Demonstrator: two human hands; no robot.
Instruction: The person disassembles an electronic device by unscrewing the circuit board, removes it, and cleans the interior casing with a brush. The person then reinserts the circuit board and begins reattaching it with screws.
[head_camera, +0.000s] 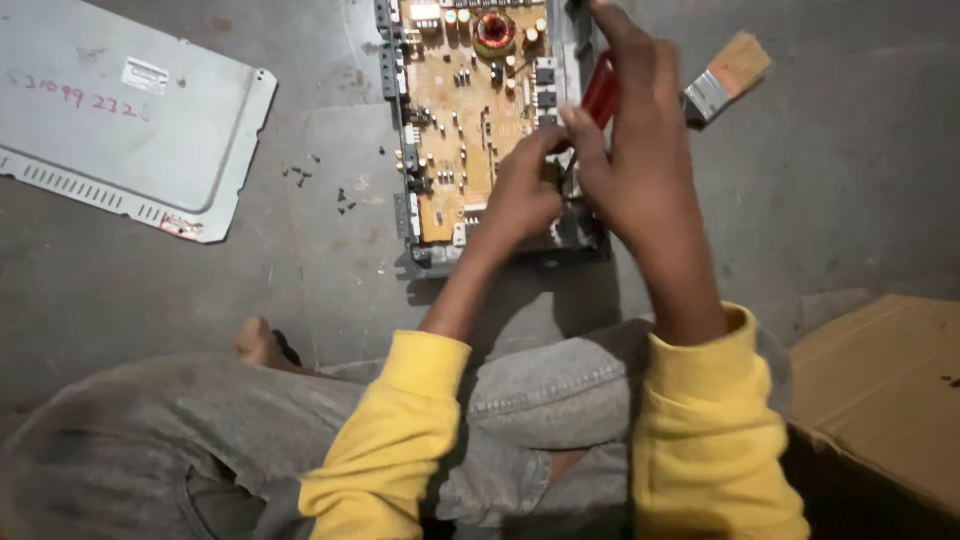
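Observation:
An opened metal chassis (400, 75) lies on the grey floor, with a tan circuit board (455, 110) inside that carries a copper coil and small parts. My right hand (640, 150) is closed around a red-handled screwdriver (601, 88), held upright over the chassis's right side. My left hand (525, 190) rests on the board's lower right corner, fingers pinched close to the screwdriver's tip; what they pinch is hidden. Both sleeves are yellow.
A grey metal cover plate (130, 110) lies at the upper left. Small dark screws (320, 185) are scattered left of the chassis. A paintbrush (728, 78) lies to its right. A cardboard box (890, 390) sits lower right. My knees in grey jeans fill the foreground.

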